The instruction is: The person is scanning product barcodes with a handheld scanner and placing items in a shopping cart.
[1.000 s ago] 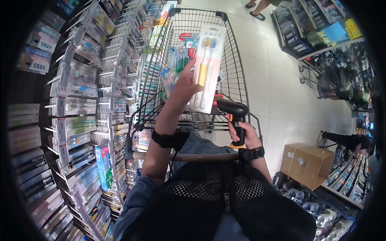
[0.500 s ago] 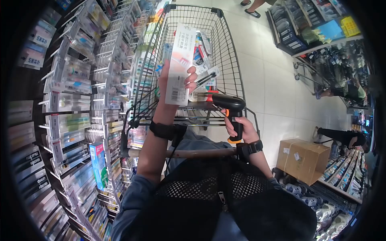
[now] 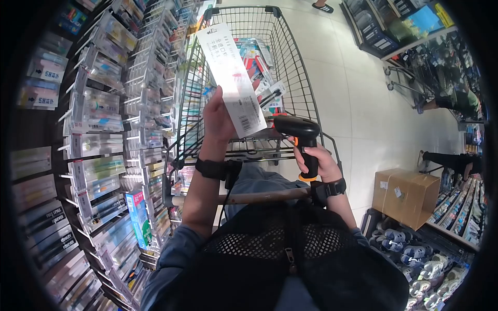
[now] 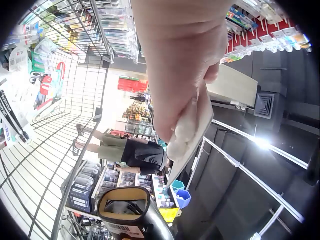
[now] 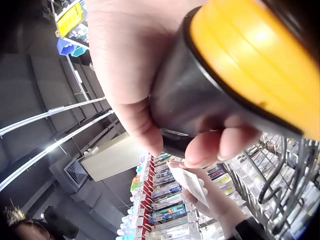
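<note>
My left hand (image 3: 218,120) grips a toothbrush pack (image 3: 232,78) over the near part of the shopping cart, thumb along one edge and fingers behind. The pack's printed white back faces up, its barcode at the lower end close to the scanner's head. In the left wrist view the pack (image 4: 202,120) shows nearly edge-on. My right hand (image 3: 324,163) holds a black and orange barcode scanner (image 3: 295,126) by its handle, its head pointing left toward the pack. The right wrist view shows fingers wrapped round the scanner's handle (image 5: 195,95).
The wire shopping cart (image 3: 303,78) holds several packaged items (image 3: 264,62). Racks of hanging toothbrush packs (image 3: 101,116) line the left side. To the right stand a cardboard box (image 3: 404,197) and shelves with shoes (image 3: 415,254). A person (image 4: 142,155) stands beyond the cart.
My left hand has turned the toothbrush pack from its front, with the brushes showing, to its back. The pack's barcode end has since swung right toward the scanner. My right hand keeps its hold.
</note>
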### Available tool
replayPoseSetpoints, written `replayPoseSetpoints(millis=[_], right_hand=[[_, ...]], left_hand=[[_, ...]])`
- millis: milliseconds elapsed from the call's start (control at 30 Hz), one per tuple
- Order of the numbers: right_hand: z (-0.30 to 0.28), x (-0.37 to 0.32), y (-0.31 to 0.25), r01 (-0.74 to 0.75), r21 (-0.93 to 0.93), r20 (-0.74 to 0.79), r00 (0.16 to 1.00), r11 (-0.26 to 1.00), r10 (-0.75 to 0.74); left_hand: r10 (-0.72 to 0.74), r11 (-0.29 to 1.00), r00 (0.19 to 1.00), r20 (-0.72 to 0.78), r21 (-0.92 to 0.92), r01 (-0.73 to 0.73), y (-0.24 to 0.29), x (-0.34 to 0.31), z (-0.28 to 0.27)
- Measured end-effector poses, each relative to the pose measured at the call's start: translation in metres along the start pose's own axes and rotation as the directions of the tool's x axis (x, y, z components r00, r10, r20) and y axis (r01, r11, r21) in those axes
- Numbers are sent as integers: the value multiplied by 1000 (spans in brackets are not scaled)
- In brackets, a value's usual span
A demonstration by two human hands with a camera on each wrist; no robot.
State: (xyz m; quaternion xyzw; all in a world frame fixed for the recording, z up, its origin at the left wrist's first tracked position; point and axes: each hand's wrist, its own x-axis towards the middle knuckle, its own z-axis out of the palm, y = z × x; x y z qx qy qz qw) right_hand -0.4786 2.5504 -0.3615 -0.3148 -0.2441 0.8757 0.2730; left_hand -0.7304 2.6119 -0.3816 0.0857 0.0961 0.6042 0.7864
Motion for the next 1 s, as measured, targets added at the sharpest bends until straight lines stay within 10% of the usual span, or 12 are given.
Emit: replayPoseSetpoints(millis=[67, 567, 800, 867, 1000], right_hand=[[4, -2, -1, 15, -21, -18, 1000, 1000, -16], [64, -23, -28, -132, -497, -353, 934, 858, -61], [79, -37, -41, -89, -501, -181, 984, 861, -3], [91, -37, -44, -132, -577, -235, 972, 806, -10], [101, -28, -43, -205, -598, -325, 946, 775, 0]], left_hand=[[-19, 970, 994, 103, -240, 43, 0, 1, -2], [86, 985, 996, 38, -150, -79, 1, 2, 1], [112, 969, 990, 83, -232, -90, 1, 1, -10], [160, 763, 980, 115, 616, -197, 2, 3, -12], [214, 787, 971, 108, 570, -237, 0, 6, -15]])
